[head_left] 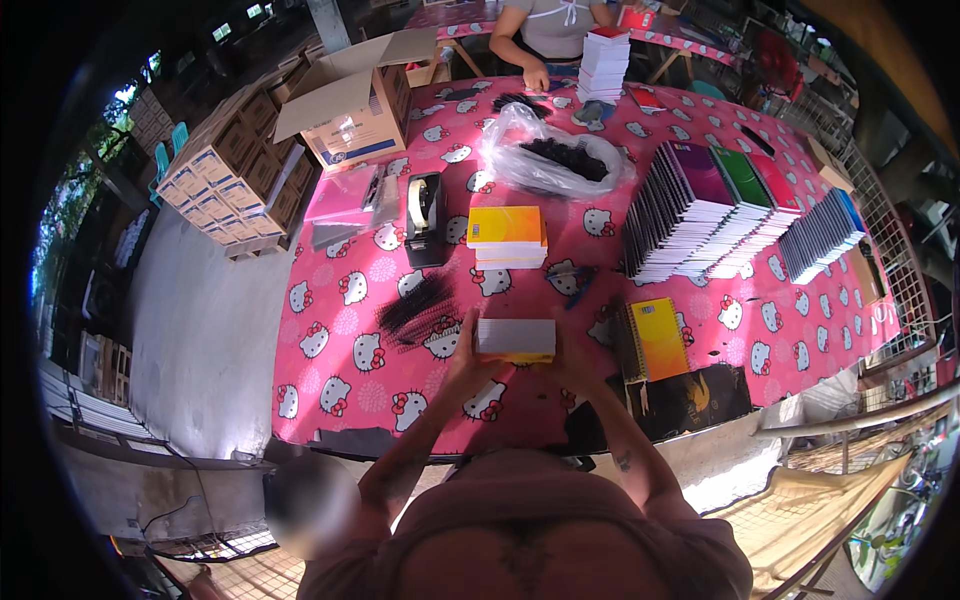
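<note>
Between my left hand [466, 350] and my right hand [568, 362] is a small block of notebook pages [516, 337], gripped by its two short ends. White paper edges face up, and a yellow-orange cover shows along its near side. Just beyond it stands a stack of small yellow-orange notebooks [505, 230]. Loose black spiral binding coils [420, 310] lie left of my left hand. To the right of my right hand rests a yellow spiral notebook [656, 338], beside a black sheet [695, 400] at the table's near edge.
A black tape dispenser [425, 222] and pink packs [343, 197] sit at left, near an open carton [355, 110]. A plastic bag [510, 150] holds black coils. Spiral notebook stacks [675, 215] rise at right. Across the table, a person [550, 35] works beside a notebook pile [604, 68].
</note>
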